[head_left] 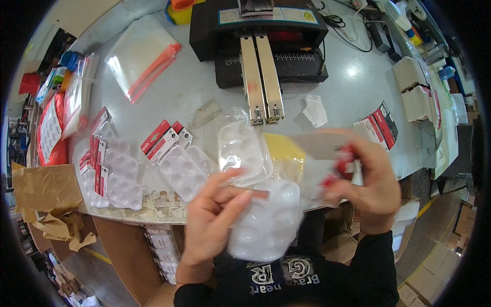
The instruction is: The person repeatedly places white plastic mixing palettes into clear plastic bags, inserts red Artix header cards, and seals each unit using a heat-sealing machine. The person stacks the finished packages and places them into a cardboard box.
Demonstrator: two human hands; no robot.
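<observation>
My left hand (pixel 217 212) is closed on a white plastic paint palette (pixel 268 227) with round wells, just in front of the table edge. Its thumb and fingers pinch the palette's upper left part. My right hand (pixel 372 179), smeared by motion, has its fingers closed round a clear plastic bag (pixel 317 146) with a crumpled red part. The film stretches left from that hand, near a yellow patch (pixel 284 151). Another white palette (pixel 243 148), in clear wrap, lies beyond the held one, below the metal rails.
A black bench machine (pixel 271 66) with two metal rails stands at the back. Packed palettes with red-and-black header cards (pixel 158 141) lie at the left. Clear bags (pixel 143 56) lie behind them. White paper (pixel 315 111), a loose card (pixel 378 125) and card stacks (pixel 411 84) are at the right.
</observation>
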